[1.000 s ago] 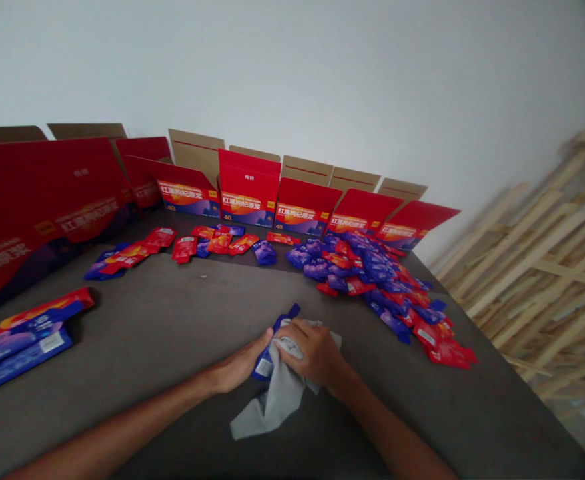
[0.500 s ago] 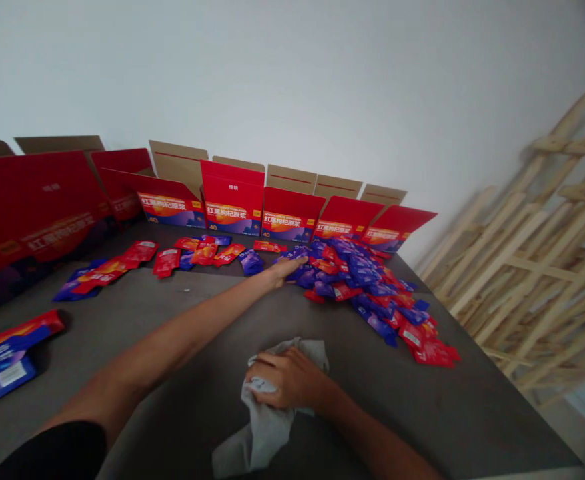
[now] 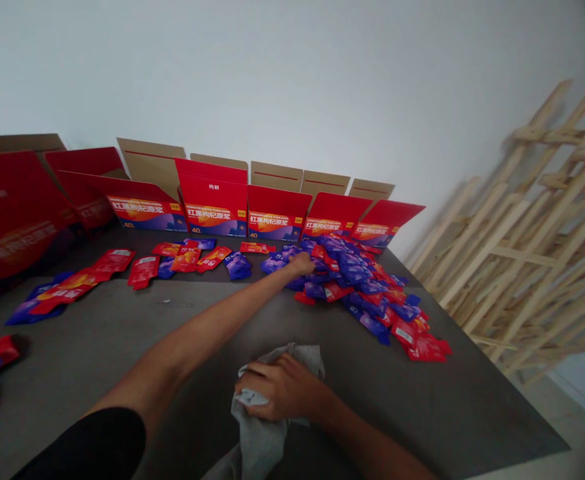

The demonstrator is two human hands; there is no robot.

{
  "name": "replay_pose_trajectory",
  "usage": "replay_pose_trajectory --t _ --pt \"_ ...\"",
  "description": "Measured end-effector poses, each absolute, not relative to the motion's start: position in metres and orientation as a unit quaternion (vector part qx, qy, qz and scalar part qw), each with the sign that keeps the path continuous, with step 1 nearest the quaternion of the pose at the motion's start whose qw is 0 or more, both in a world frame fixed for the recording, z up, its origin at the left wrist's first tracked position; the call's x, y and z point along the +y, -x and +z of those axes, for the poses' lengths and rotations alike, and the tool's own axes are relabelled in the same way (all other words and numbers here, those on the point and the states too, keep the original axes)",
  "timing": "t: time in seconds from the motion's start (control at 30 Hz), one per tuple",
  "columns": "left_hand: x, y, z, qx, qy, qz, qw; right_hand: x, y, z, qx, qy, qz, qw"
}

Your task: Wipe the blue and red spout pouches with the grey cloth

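The left hand [image 3: 299, 264] touches a heap of sachets [image 3: 352, 280], its grip unclear; the right hand [image 3: 282, 387] clutches a grey cloth [image 3: 265, 447].

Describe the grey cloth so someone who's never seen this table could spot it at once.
On the dark table, in front of the heap of red and purple sachets, lies a crumpled grey cloth. The person's right hand grips it, and unlike those sachets it is soft fabric.

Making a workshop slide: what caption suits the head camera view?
Left hand touches piled red-and-purple sachets; right hand grips a grey cloth.
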State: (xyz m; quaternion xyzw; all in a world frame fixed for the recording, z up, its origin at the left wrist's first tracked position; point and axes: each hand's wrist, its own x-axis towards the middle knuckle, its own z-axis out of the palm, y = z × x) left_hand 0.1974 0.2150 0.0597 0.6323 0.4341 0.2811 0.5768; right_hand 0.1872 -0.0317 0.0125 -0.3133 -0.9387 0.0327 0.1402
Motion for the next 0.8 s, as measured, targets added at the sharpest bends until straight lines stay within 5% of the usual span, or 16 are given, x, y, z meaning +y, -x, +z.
replay_pose_trajectory --t 0.37,0.8 --pt "0.290 -0.069 0.063 0.535 -0.826 0.113 0.139 -0.030 -0.186 0.018 -0.938 0.318 0.044 0.129" --pt "0.294 -0.020 0.033 0.558 -0.829 0.026 -0.005 -0.028 -0.188 0.019 -0.938 0.313 0.056 0.137"
